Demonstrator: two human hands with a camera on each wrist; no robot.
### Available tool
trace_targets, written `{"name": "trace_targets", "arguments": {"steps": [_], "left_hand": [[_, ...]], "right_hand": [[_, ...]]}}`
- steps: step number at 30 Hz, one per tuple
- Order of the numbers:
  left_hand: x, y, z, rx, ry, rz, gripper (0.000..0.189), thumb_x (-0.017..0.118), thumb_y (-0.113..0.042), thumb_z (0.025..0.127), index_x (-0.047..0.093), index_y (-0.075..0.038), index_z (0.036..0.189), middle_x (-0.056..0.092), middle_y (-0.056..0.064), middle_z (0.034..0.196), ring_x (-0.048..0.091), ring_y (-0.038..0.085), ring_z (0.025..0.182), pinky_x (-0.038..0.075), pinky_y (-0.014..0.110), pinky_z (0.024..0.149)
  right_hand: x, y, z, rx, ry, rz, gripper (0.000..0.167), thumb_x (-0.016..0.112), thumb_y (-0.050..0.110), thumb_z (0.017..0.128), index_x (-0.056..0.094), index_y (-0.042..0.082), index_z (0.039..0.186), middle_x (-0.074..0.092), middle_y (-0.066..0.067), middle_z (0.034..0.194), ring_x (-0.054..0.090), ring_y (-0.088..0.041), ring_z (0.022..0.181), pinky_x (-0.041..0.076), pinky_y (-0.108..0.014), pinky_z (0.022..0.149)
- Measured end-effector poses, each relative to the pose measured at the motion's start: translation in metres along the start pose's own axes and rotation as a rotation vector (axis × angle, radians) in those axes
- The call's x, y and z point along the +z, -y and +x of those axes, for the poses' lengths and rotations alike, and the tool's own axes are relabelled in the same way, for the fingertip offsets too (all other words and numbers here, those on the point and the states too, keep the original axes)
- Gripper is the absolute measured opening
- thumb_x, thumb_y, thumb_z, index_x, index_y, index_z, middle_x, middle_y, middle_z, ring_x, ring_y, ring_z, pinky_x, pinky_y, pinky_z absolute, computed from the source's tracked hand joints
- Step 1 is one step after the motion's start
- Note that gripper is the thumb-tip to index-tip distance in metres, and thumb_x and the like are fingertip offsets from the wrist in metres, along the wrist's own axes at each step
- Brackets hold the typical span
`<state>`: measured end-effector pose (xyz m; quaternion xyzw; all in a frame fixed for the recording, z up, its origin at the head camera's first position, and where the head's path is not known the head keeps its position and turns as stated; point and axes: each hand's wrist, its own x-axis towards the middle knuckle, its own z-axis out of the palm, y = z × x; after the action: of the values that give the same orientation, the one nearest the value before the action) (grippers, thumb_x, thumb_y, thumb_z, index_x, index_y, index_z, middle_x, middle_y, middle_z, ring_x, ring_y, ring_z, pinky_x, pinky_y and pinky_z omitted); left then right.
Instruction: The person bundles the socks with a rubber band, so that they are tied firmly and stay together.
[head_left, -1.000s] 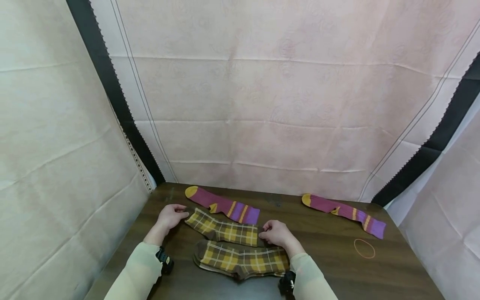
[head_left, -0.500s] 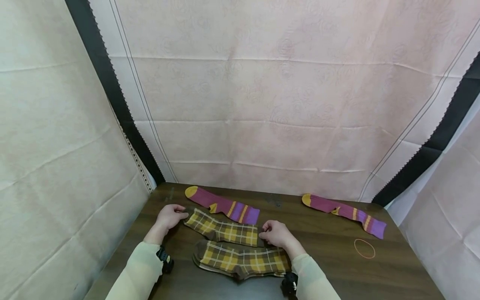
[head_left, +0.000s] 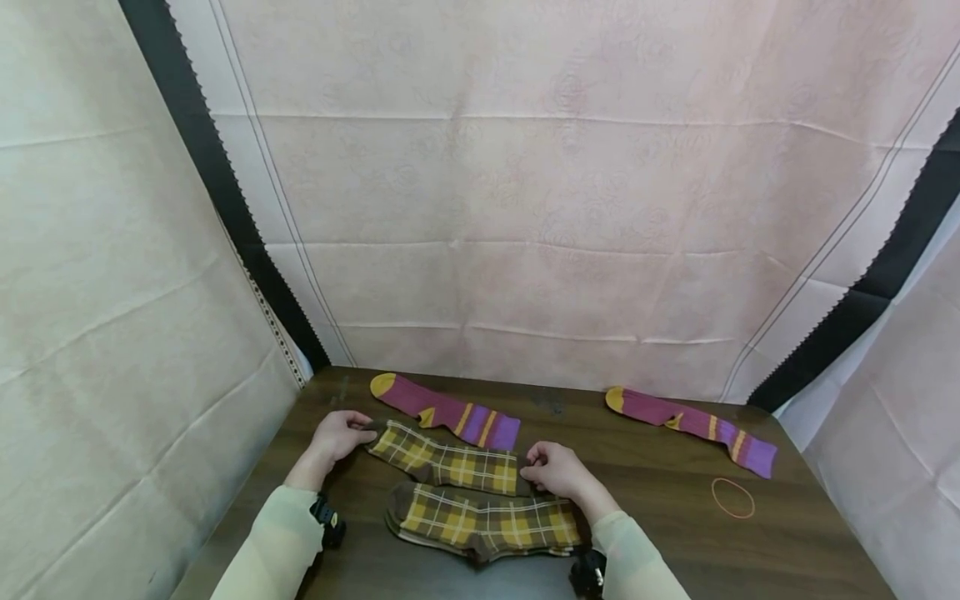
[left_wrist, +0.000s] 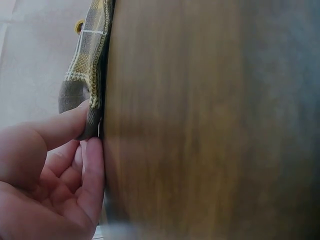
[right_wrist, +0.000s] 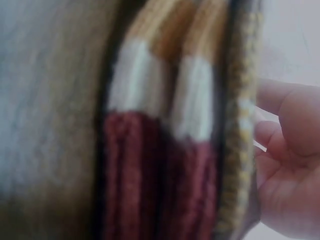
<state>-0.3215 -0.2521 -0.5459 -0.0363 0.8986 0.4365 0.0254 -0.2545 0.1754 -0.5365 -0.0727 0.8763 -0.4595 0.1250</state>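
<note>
A brown and yellow plaid sock (head_left: 450,462) lies stretched sideways between my hands. At its dark toe, my left hand (head_left: 337,437) pinches the fabric between thumb and fingers, as the left wrist view shows close up. My right hand (head_left: 558,471) pinches the dark cuff at the other end. Nearer to me lies a second plaid sock (head_left: 487,521), its cuff beneath my right wrist. Close under the plaid knit in the right wrist view are two folded layers of red, white and tan ribbing (right_wrist: 130,165); my right fingers there are partly hidden behind the plaid edge.
Behind the plaid socks lies a maroon and purple sock (head_left: 450,412) with yellow toe and heel. Its look-alike, another maroon sock (head_left: 690,425), lies at the back right. A thin rubber band (head_left: 738,517) rests on the brown table (head_left: 645,533). Pale fabric walls (head_left: 525,250) surround the table.
The far plaid sock's toe has shifted slightly left with my left hand. My right hand keeps its hold on the cuff; the head view has moved a little.
</note>
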Motion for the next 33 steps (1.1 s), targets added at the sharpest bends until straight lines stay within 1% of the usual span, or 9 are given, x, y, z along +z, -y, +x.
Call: {"name": "trace_targets", "arguments": {"steps": [3, 7, 11, 15, 18, 22, 27, 29, 33], "left_hand": [[0.000, 0.001, -0.001, 0.006, 0.001, 0.003, 0.026, 0.081, -0.010, 0.094, 0.075, 0.005, 0.115, 0.073, 0.017, 0.110, 0.065, 0.031, 0.102, 0.052, 0.044, 0.089], [0.000, 0.002, -0.001, 0.003, 0.003, -0.013, 0.023, 0.081, -0.009, 0.094, 0.076, 0.005, 0.112, 0.074, 0.016, 0.108, 0.066, 0.029, 0.100, 0.052, 0.041, 0.085], [-0.002, 0.000, 0.001, 0.004, 0.015, -0.018, 0.024, 0.080, -0.014, 0.096, 0.077, 0.004, 0.112, 0.073, 0.017, 0.113, 0.065, 0.031, 0.102, 0.051, 0.039, 0.084], [-0.006, -0.003, 0.000, 0.001, 0.051, -0.016, 0.030, 0.078, -0.020, 0.099, 0.075, 0.005, 0.115, 0.070, 0.020, 0.120, 0.063, 0.033, 0.106, 0.051, 0.041, 0.087], [-0.009, -0.003, -0.002, -0.010, 0.077, -0.044, 0.030, 0.077, -0.021, 0.100, 0.074, 0.004, 0.116, 0.069, 0.019, 0.121, 0.062, 0.030, 0.105, 0.052, 0.038, 0.086], [-0.010, -0.003, -0.006, -0.015, 0.100, -0.126, 0.028, 0.076, -0.016, 0.100, 0.072, 0.007, 0.117, 0.068, 0.020, 0.120, 0.066, 0.024, 0.100, 0.058, 0.035, 0.083], [-0.009, -0.004, -0.009, -0.012, 0.125, -0.213, 0.029, 0.075, -0.012, 0.101, 0.069, 0.009, 0.119, 0.067, 0.020, 0.120, 0.069, 0.021, 0.096, 0.063, 0.040, 0.083], [-0.008, -0.005, -0.011, -0.010, 0.132, -0.232, 0.029, 0.075, -0.013, 0.101, 0.069, 0.009, 0.120, 0.068, 0.019, 0.119, 0.070, 0.021, 0.094, 0.063, 0.041, 0.082], [-0.006, -0.010, -0.015, -0.008, 0.141, -0.265, 0.030, 0.074, -0.013, 0.102, 0.068, 0.009, 0.121, 0.069, 0.016, 0.115, 0.070, 0.020, 0.091, 0.064, 0.042, 0.081]], "right_hand": [[-0.003, 0.000, 0.000, -0.002, 0.028, 0.040, 0.017, 0.076, 0.010, 0.100, 0.061, 0.002, 0.103, 0.059, -0.007, 0.090, 0.066, -0.020, 0.076, 0.060, -0.037, 0.069], [-0.007, 0.000, 0.001, 0.018, 0.068, 0.099, 0.018, 0.075, 0.012, 0.101, 0.060, 0.002, 0.104, 0.060, -0.008, 0.092, 0.065, -0.021, 0.080, 0.060, -0.037, 0.070], [-0.010, 0.000, 0.001, 0.033, 0.070, 0.138, 0.020, 0.074, 0.015, 0.102, 0.058, 0.003, 0.103, 0.062, -0.009, 0.094, 0.063, -0.021, 0.082, 0.058, -0.037, 0.070], [-0.011, 0.000, 0.000, 0.029, 0.034, 0.128, 0.020, 0.072, 0.018, 0.103, 0.058, 0.003, 0.104, 0.063, -0.009, 0.093, 0.063, -0.021, 0.082, 0.052, -0.035, 0.067], [-0.009, 0.000, 0.000, 0.025, 0.005, 0.123, 0.020, 0.071, 0.018, 0.104, 0.059, 0.003, 0.106, 0.063, -0.007, 0.092, 0.063, -0.021, 0.081, 0.050, -0.034, 0.067], [-0.007, -0.001, 0.001, 0.018, -0.034, 0.167, 0.019, 0.068, 0.017, 0.106, 0.058, 0.002, 0.110, 0.062, -0.007, 0.094, 0.062, -0.021, 0.082, 0.054, -0.035, 0.070], [-0.005, -0.002, -0.001, 0.042, -0.087, 0.276, 0.020, 0.066, 0.015, 0.108, 0.056, 0.001, 0.119, 0.062, -0.011, 0.098, 0.060, -0.023, 0.080, 0.059, -0.041, 0.076], [-0.005, -0.002, -0.002, 0.041, -0.101, 0.305, 0.024, 0.067, 0.012, 0.107, 0.057, -0.001, 0.125, 0.063, -0.014, 0.101, 0.061, -0.024, 0.080, 0.060, -0.043, 0.078], [-0.006, -0.001, -0.005, 0.027, -0.120, 0.314, 0.035, 0.069, 0.005, 0.104, 0.058, -0.005, 0.136, 0.063, -0.018, 0.109, 0.066, -0.026, 0.088, 0.063, -0.047, 0.080]]}}
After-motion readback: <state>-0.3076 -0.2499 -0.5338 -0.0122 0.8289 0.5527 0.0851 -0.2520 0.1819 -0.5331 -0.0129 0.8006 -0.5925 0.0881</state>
